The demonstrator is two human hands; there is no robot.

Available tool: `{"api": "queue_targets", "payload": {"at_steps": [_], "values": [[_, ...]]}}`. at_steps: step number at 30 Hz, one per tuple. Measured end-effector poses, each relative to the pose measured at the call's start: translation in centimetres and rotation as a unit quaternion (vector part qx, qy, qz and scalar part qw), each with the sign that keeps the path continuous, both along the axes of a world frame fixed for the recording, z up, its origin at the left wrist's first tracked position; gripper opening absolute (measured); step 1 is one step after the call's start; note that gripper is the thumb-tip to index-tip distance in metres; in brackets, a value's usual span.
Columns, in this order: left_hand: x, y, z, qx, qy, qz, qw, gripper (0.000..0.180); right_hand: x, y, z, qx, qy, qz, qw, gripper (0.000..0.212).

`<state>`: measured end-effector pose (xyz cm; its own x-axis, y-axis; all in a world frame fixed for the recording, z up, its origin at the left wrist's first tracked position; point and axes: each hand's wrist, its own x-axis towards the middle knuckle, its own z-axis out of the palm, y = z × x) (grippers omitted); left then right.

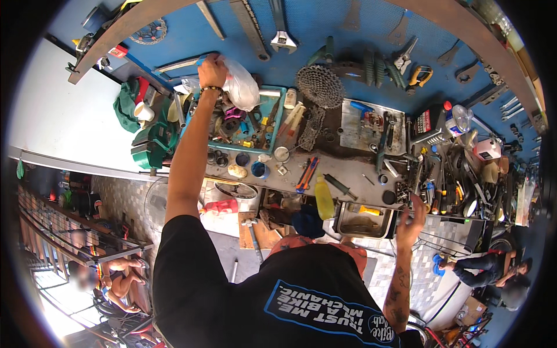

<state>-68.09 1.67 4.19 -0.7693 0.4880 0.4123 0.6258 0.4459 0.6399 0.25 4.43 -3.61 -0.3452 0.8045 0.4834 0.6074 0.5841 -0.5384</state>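
My left hand [212, 72] is stretched out to the far left of the bench, its fingers closed on a white, partly see-through plastic bag [241, 88]. The bag hangs down beside the hand over a teal tray [282, 129] of loose bike parts, with a purple ring-shaped part [234, 119] among them. Something small and blue shows at the fingertips, too small to make out. My right hand [411, 223] is held near the bench's front edge, fingers apart and holding nothing. Closest to it are a metal pan [364, 233] and a heap of hand tools [432, 185].
On the blue pegboard hang an adjustable wrench [282, 35] and a cassette [320, 86]. A yellow bottle [324, 198] and a dark syringe-like tool [340, 187] lie near the bench's front. A fan [158, 200] stands at left. Other people sit at lower left and right.
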Motion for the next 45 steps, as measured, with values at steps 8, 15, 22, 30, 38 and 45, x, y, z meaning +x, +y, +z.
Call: {"api": "queue_targets", "payload": {"at_steps": [8, 15, 22, 30, 38, 45], "values": [[5.5, -3.9, 9.5, 0.131, -0.238, -0.133, 0.953, 0.028, -28.4, -2.9, 9.3, -0.197, 0.285, 0.241, 0.906, 0.04], [11.7, -7.4, 14.1, 0.21, -0.247, -0.253, 0.912, 0.021, -40.6, 0.7, 16.2, -0.199, -0.039, 0.262, 0.944, 0.041], [17.2, -11.2, 18.1, 0.08, -0.254, -0.344, 0.9, 0.022, -30.7, 1.0, 23.1, -0.4, 0.353, 0.309, 0.787, 0.015], [31.3, -12.6, 18.5, 0.222, 0.1, -0.509, 0.826, 0.026, -21.4, -2.5, 26.8, -0.418, 0.286, 0.258, 0.823, 0.021], [41.8, -8.1, 5.6, -0.206, -0.268, -0.611, 0.716, 0.019, -12.4, -7.2, 21.5, -0.393, 0.279, 0.112, 0.869, 0.018], [45.3, -10.9, -4.0, -0.064, -0.596, -0.636, 0.487, 0.046, -11.4, -11.5, 17.0, -0.316, 0.148, 0.206, 0.914, 0.015]]}}
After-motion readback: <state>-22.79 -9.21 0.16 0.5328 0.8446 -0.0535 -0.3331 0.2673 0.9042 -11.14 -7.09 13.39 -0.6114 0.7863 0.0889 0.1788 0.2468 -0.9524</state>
